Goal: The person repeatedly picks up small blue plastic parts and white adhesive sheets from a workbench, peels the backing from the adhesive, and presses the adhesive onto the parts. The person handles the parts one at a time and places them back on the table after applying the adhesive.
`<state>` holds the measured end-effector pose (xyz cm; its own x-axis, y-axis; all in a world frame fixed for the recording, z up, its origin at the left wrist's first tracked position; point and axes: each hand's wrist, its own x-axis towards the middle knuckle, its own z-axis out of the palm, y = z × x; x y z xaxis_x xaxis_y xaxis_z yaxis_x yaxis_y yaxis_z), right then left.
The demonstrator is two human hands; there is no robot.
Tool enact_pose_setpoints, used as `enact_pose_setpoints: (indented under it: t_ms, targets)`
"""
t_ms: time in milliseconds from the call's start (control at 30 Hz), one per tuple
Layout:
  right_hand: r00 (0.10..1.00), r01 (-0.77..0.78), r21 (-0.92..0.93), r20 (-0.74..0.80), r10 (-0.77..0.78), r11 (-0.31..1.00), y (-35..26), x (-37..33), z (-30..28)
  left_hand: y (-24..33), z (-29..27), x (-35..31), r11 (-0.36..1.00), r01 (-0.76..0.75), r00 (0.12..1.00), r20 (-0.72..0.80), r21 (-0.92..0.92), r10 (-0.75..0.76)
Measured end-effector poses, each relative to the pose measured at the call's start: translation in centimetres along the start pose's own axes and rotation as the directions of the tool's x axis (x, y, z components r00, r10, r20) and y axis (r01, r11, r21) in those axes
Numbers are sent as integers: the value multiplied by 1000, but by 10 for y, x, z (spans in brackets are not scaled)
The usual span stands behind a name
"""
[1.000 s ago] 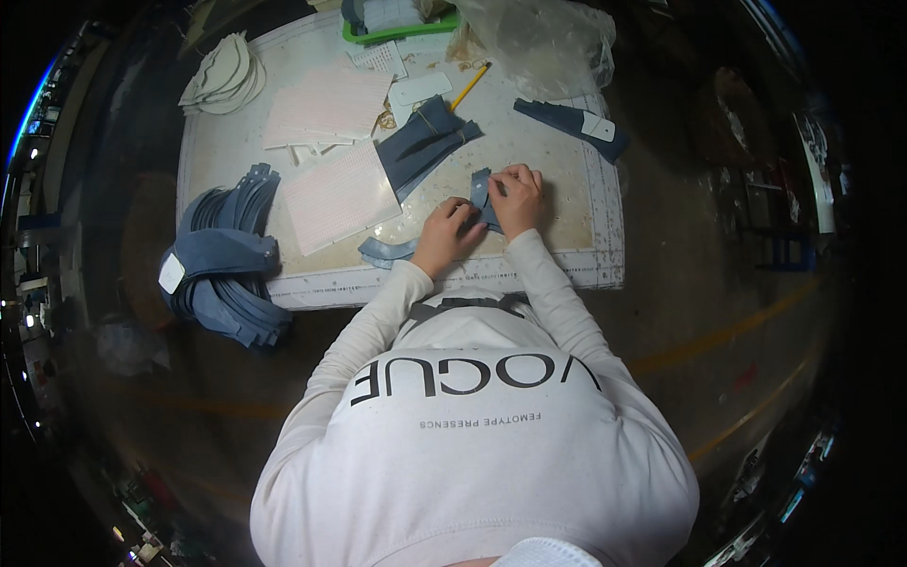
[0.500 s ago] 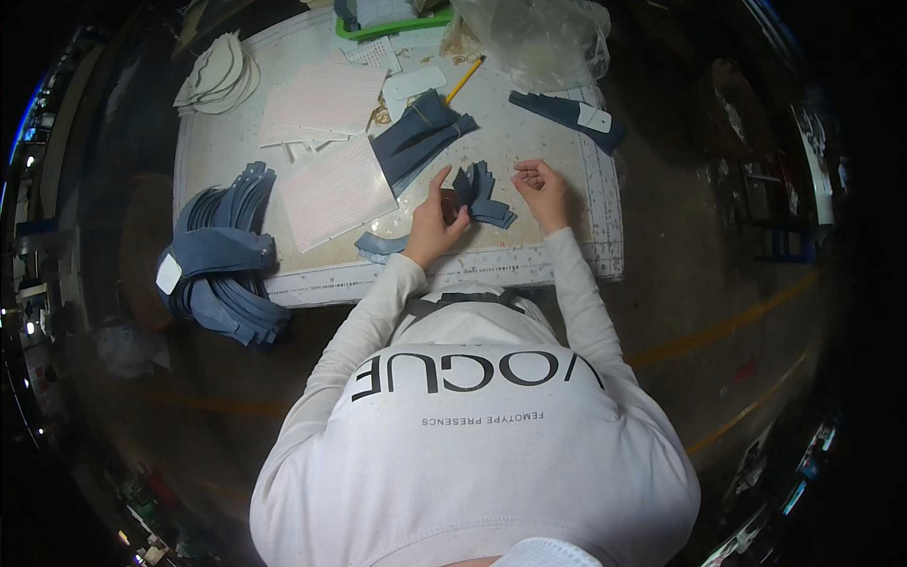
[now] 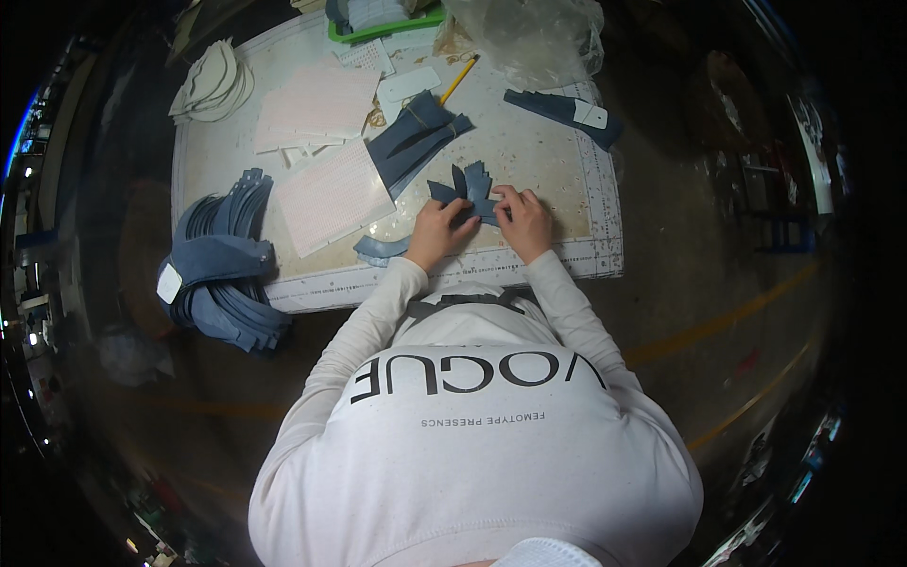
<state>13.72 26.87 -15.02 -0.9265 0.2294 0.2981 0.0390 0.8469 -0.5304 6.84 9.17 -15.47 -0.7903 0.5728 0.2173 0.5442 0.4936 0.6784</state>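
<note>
A small fanned bunch of dark blue denim pieces (image 3: 477, 181) lies near the front of the table, between my hands. At its left side my left hand (image 3: 435, 233) has thumb and fingers closed on the lower edge of the pieces. My right hand (image 3: 528, 227) pinches the right end of the same bunch, its fingers curled. Just left of my left hand, a curved blue denim strip (image 3: 380, 248) rests on the table with a paler piece under it. The fingertips partly cover the edges they hold.
Pink-lined sheets (image 3: 335, 198) lie left of tied denim pieces (image 3: 406, 142). A large denim stack (image 3: 222, 255) overhangs the table's left edge. White pieces (image 3: 213, 85), a yellow pencil (image 3: 460, 79), a green tray (image 3: 387, 31), a plastic bag (image 3: 534, 42) and a tagged denim bundle (image 3: 553, 109) sit farther back.
My right hand has come left and down onto the right end of the denim bunch. My left fingers have closed in on it, and the pieces have spread a little to the left.
</note>
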Motion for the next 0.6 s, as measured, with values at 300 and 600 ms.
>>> enact_pose_setpoints:
  t_ms: [300, 600]
  targets:
    - [865, -424, 672, 100, 492, 607, -6, 33, 31, -2, 2, 1, 987, 38, 995, -86, -155, -52]
    - [970, -66, 134, -222, 95, 989, -12, 25, 43, -8, 10, -1, 999, -32, 995, -94, 8, 32]
